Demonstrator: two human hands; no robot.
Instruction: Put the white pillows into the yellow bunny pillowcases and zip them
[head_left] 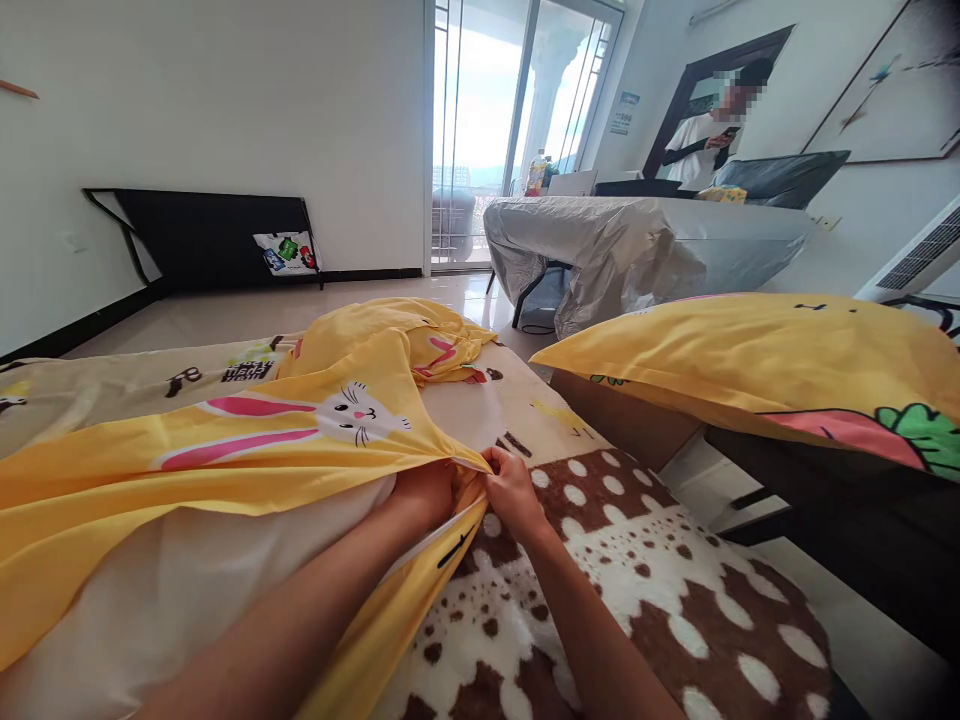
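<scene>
A yellow pillowcase (270,400) with a white rabbit print lies before me, its opening towards me. Inside that opening shows a white pillow (225,570). My left hand (431,492) reaches into the case beside the pillow, and the cloth hides its fingers. At the right edge of the opening, my right hand (514,490) is closed, pinching the pillowcase hem between thumb and fingers. Beneath everything spreads a plush blanket (607,570) with brown and cream patches. A crumpled yellow cloth (360,325) rests just beyond the case.
On the right, a yellow pillow (720,350) with a carrot print lies on a brown box (615,415). Further back stands a table (600,230) under plastic sheeting. A person (701,145) holding a phone is by the doorway. A black folded frame (217,240) leans against the left wall.
</scene>
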